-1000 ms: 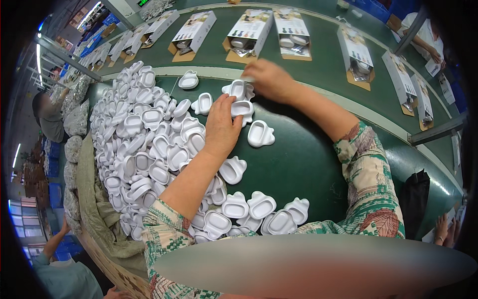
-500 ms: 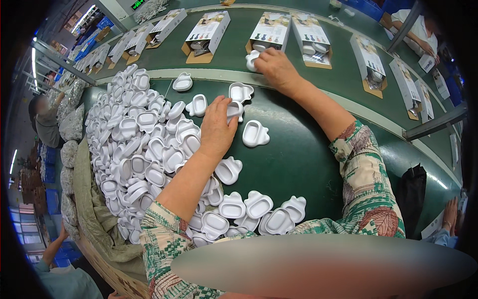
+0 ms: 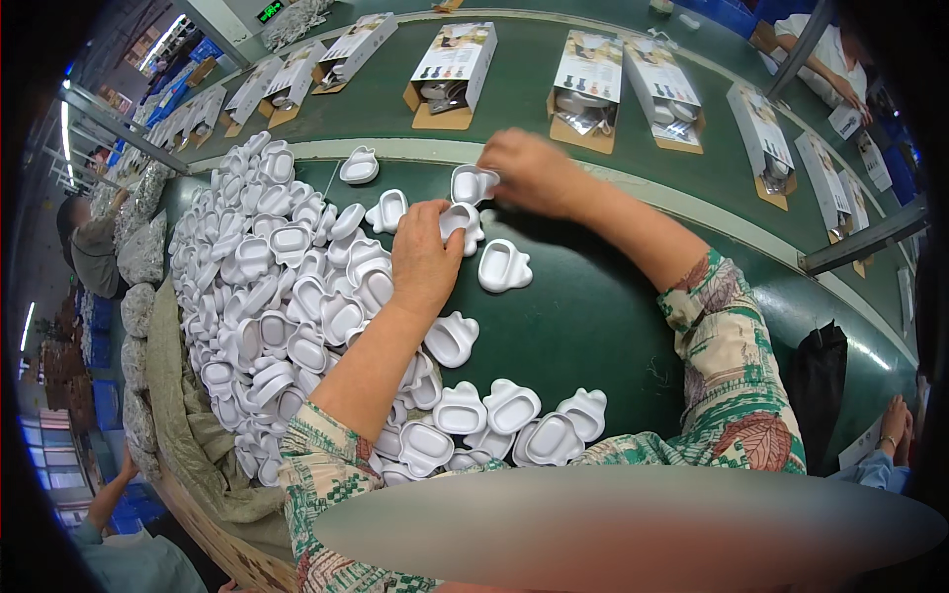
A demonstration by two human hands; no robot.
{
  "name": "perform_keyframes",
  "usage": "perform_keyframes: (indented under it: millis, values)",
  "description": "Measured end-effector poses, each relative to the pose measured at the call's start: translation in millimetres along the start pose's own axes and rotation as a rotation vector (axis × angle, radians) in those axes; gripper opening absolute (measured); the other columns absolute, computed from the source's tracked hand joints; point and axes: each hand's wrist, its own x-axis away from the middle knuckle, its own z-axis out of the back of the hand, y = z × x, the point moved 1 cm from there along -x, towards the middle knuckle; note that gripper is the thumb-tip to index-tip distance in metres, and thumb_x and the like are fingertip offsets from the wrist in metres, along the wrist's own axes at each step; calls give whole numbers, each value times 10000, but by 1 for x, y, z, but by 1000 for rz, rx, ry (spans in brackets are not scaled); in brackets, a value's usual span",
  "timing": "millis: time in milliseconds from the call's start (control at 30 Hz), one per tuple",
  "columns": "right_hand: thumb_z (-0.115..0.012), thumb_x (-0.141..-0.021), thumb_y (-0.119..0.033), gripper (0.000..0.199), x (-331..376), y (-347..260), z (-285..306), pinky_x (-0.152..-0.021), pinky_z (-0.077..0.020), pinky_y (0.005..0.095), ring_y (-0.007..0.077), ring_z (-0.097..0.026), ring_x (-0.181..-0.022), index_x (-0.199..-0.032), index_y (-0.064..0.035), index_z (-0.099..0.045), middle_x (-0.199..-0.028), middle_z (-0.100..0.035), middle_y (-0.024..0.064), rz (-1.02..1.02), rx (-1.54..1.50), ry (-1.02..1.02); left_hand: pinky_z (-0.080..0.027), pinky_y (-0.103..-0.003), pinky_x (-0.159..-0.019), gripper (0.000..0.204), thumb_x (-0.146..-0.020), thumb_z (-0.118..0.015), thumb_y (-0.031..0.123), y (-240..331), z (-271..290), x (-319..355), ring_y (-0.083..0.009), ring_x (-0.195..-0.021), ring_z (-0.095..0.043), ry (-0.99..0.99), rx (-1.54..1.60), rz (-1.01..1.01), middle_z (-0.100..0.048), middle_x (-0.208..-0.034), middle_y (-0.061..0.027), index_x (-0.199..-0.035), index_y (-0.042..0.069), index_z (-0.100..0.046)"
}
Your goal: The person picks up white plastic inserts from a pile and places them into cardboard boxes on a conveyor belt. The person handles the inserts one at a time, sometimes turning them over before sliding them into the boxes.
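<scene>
My left hand [image 3: 425, 259] is closed on the edge of a small white plastic dish [image 3: 462, 229], shaped with a lobed end and an oval hollow. Just beyond it, my right hand [image 3: 539, 174], blurred by motion, has its fingertips at the rim of another white dish [image 3: 469, 185]; whether they grip it is unclear. A single white dish [image 3: 502, 266] lies to the right of my left hand. A big heap of the same dishes [image 3: 287, 242] spreads over the green table on my left, and several more [image 3: 514, 405] lie near my body.
Past the table's pale rail [image 3: 395, 150], a green conveyor carries open printed cartons [image 3: 455, 74] with white parts inside. A metal post [image 3: 865, 240] stands at right, beside a black bag [image 3: 819, 395]. Other people work at both sides. Green cloth [image 3: 198, 435] edges the heap.
My right hand has come back from a carton on the conveyor, where it held a white dish, to the dishes by my left hand. The cartons have shifted right.
</scene>
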Motion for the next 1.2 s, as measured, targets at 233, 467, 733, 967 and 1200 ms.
perform_keyframes:
  millis: [233, 467, 733, 967, 1200]
  values:
    - [-599, -759, -130, 140, 6, -3, -24, -752, -456, 380, 262, -546, -904, -884, -70, -580, -902, -562, 80, 105, 108, -151, -435, -410, -881, 327, -755, -645, 85, 0, -4, -1, -338, -1000, -541, 1, 3, -24, -589, -1039, -145, -1058, 12, -548]
    - [-541, -765, -117, 131, 4, 32, -1, -750, -449, 354, 241, -551, -923, -889, -80, -563, -900, -566, 69, 54, 407, 92, -431, -411, -891, 337, -757, -636, 73, 0, -4, 0, -338, -1023, -530, 3, -2, -47, -583, -1074, -147, -1074, 10, -543]
    - [-545, -769, -110, 102, 0, 76, 10, -782, -449, 374, 248, -551, -941, -856, -102, -597, -923, -571, 69, -50, 600, 144, -439, -402, -884, 305, -763, -628, 77, 1, -5, -2, -328, -1014, -542, -47, -5, -66, -598, -1051, -144, -1055, 19, -562]
    - [-644, -745, -143, 142, 15, 101, 25, -753, -450, 400, 275, -561, -908, -868, -97, -590, -889, -575, 78, -412, 704, 315, -431, -415, -888, 298, -748, -626, 53, 1, -4, -2, -347, -1013, -530, -37, 32, -66, -584, -1043, -155, -1035, 10, -555]
    - [-705, -741, -247, 298, 39, -43, 11, -778, -449, 425, 326, -546, -893, -918, -65, -550, -932, -550, 114, 63, -212, -66, -420, -420, -904, 308, -734, -633, 47, 1, -3, 0, -353, -1026, -520, -38, 38, -131, -574, -1053, -160, -1029, 14, -549]
